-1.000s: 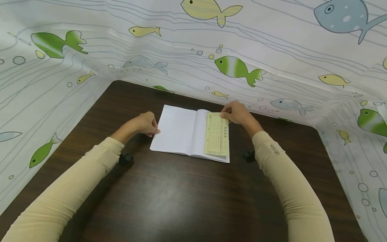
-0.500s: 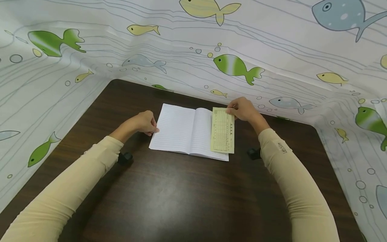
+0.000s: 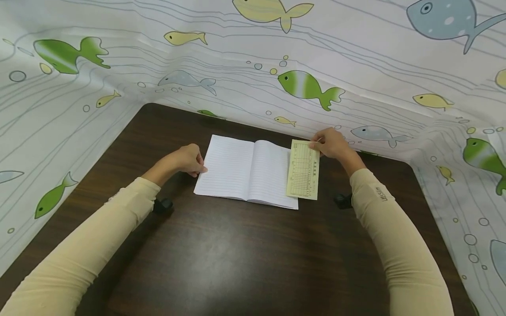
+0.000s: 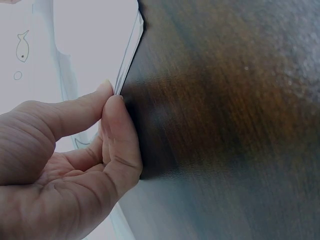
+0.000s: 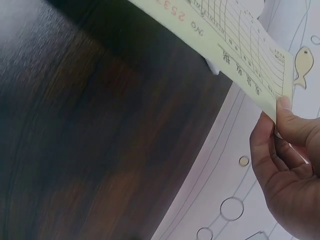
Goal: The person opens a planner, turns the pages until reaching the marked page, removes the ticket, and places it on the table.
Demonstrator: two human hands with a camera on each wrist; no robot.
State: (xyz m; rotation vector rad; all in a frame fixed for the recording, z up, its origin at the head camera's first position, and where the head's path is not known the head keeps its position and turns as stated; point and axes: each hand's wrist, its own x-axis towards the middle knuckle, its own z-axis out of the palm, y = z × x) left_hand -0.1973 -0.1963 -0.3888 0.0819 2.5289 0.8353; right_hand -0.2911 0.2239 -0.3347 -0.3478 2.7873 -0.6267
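Note:
An open notebook (image 3: pixel 229 169) with lined white pages lies on the dark wooden table. My left hand (image 3: pixel 190 159) pinches its left edge between thumb and forefinger; the left wrist view shows the page edges (image 4: pixel 129 52) caught at the fingertips. In my right hand (image 3: pixel 330 142) is a yellow printed form slip (image 3: pixel 303 171), pinched at its upper right corner. The slip overlaps the notebook's right edge and hangs partly past it. Close up in the right wrist view, the slip (image 5: pixel 215 47) shows a ruled grid and red digits, with my thumb on its corner.
The brown table (image 3: pixel 221 254) stretches in front of the notebook toward me. White sheeting printed with fish (image 3: pixel 300 85) rises behind the table and along both sides. A black wrist-camera mount (image 3: pixel 343 201) sits under the right forearm, another (image 3: pixel 163 205) under the left.
My right hand has carried the yellow slip rightward, from over the right page to partly beyond the notebook's edge. The left hand keeps its pinch on the notebook.

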